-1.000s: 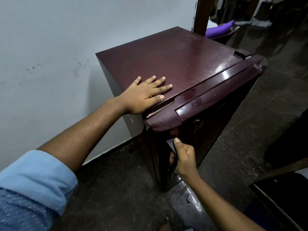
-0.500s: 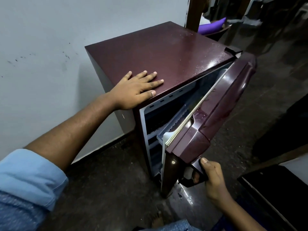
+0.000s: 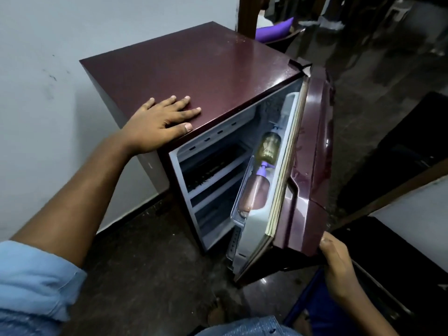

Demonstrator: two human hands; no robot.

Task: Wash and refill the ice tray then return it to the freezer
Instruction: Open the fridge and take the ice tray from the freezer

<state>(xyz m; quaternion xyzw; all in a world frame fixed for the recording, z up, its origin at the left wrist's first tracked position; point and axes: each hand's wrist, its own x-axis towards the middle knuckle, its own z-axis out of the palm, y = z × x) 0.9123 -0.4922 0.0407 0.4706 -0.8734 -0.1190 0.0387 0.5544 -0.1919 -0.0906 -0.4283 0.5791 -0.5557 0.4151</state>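
A small maroon fridge [image 3: 194, 76] stands against the white wall. Its door [image 3: 308, 180] is swung wide open to the right. My left hand [image 3: 162, 122] rests flat, fingers straight, on the fridge top near the front left corner. My right hand [image 3: 335, 265] grips the lower outer edge of the door. Inside, the dark freezer compartment [image 3: 213, 163] sits at the top, with shelves below. No ice tray can be made out in the dim interior. Two bottles [image 3: 257, 190] stand in the door rack.
A white wall [image 3: 48, 93] runs along the left. The floor [image 3: 145, 263] is dark stone. A dark cabinet with a pale top [image 3: 412, 221] stands close on the right, just behind the open door. A purple object [image 3: 276, 30] lies behind the fridge.
The door went from closed to wide open, pulled by my right hand, which slid from the handle to the door's lower edge. My left hand stayed on the fridge top.
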